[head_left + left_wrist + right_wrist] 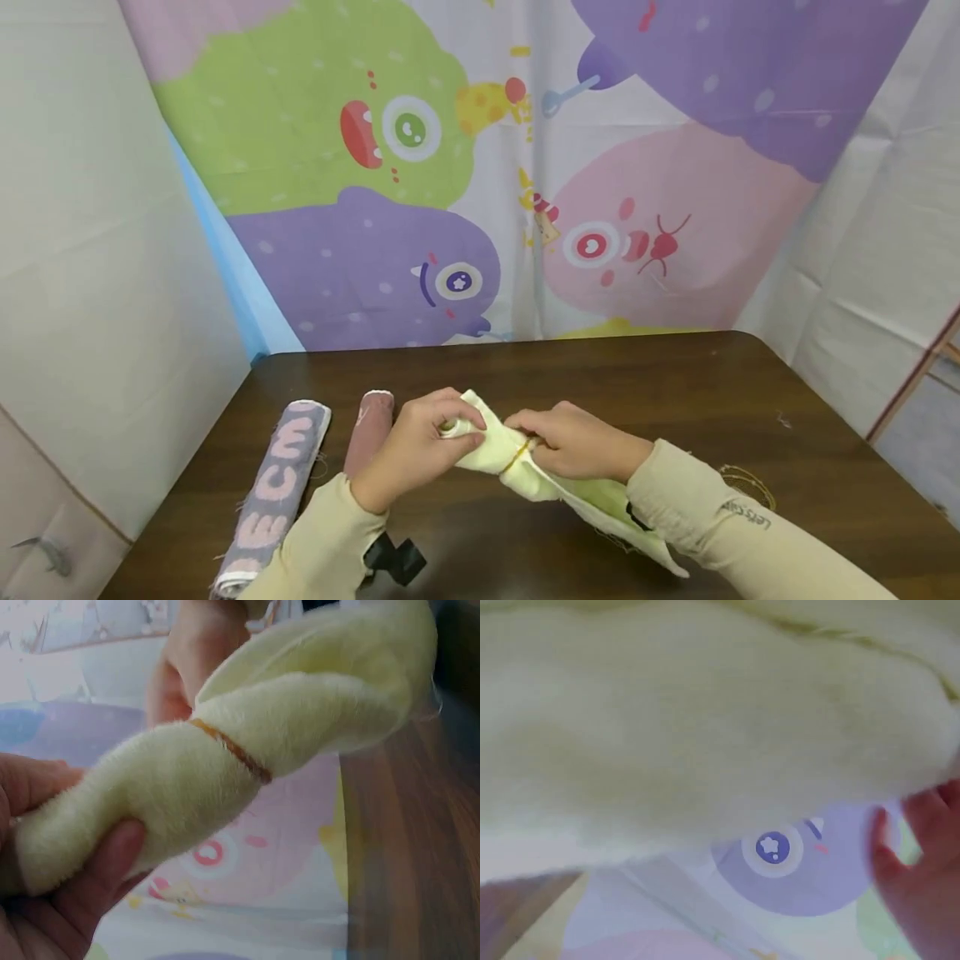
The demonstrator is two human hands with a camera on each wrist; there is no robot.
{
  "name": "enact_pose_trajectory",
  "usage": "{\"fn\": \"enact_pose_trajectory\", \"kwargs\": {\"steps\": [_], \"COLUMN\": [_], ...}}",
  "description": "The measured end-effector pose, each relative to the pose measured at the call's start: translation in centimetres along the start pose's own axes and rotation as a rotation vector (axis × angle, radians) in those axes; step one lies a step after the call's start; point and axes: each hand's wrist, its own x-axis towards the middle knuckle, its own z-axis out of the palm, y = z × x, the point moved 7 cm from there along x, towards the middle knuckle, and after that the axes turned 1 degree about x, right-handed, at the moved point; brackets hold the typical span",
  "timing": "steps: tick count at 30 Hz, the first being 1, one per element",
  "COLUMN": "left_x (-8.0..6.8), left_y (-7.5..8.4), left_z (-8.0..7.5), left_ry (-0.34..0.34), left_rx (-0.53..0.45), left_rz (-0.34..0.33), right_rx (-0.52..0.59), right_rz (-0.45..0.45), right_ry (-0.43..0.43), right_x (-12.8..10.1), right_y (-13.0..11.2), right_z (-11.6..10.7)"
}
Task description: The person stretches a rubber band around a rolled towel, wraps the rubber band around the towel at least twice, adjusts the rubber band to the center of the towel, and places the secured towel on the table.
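A pale yellow towel [491,446], rolled up, is held above the table between both hands. Around its middle runs a yellowish-brown rubber band [232,748], cinching the roll. My left hand [427,437] grips the rolled end, thumb on the near side and fingers over the far side. Close beside the band, my right hand [581,437] pinches the towel with curled fingers. Past the band the towel spreads into a looser flap that hangs down to the right under the right forearm. In the right wrist view the towel's fuzzy surface [667,742] fills the upper part.
On the left of the dark wooden table [480,542] lies a rolled grey towel with pink letters [273,492]. A dusty-pink rolled towel [370,429] lies beside it, partly behind the left hand. Several loose rubber bands [750,483] lie near the right sleeve. A cartoon-printed curtain [517,250] hangs behind.
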Motion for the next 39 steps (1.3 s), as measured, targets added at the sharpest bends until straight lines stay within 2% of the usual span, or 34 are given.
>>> {"fn": "enact_pose_trajectory", "kwargs": {"steps": [2,5,7,9,12,15,18,22,25,28,31,36,39], "left_x": [-0.1,-0.1,-0.2,-0.3,-0.5,-0.6,-0.6,-0.6,-0.7,-0.8,-0.8,-0.9,-1.0], "left_y": [-0.5,-0.9,-1.2,-1.5,-1.9,-1.8,-1.6,-1.4,-1.9,-2.3,-2.1,-1.3,-1.1], "left_z": [-0.2,-0.4,-0.5,-0.5,-0.5,-0.3,-0.3,-0.9,-0.9,-0.6,-0.3,0.0,-0.2], "left_ry": [0.010,0.003,-0.004,-0.001,-0.003,-0.020,-0.018,0.016,0.012,0.010,0.014,0.022,0.035], "left_rx": [-0.025,-0.070,-0.084,-0.096,-0.122,-0.152,-0.161,-0.160,-0.191,-0.218,-0.223,-0.206,-0.173], "left_rz": [-0.026,-0.041,-0.052,-0.065,-0.081,-0.083,-0.045,0.009,-0.020,-0.048,-0.013,0.076,0.099], "right_rx": [-0.110,-0.334,-0.449,-0.526,-0.573,-0.553,-0.514,-0.466,-0.437,-0.412,-0.347,-0.179,-0.157], "right_rz": [-0.146,-0.357,-0.439,-0.461,-0.448,-0.433,-0.385,-0.268,-0.236,-0.252,-0.244,-0.165,-0.148], "right_ry": [0.141,0.330,0.366,0.357,0.348,0.359,0.363,0.357,0.379,0.388,0.330,0.137,0.046], "right_x": [-0.2,-0.6,-0.7,-0.7,-0.7,-0.8,-0.8,-1.2,-1.7,-1.9,-1.7,-1.2,-1.0], "right_y": [-1.1,-3.0,-3.9,-4.2,-4.4,-4.4,-4.3,-3.6,-3.3,-3.5,-3.4,-2.8,-2.7], "right_z": [-0.5,-0.9,-0.7,-0.3,0.1,0.3,0.5,0.7,0.7,0.7,0.9,1.3,1.7]}}
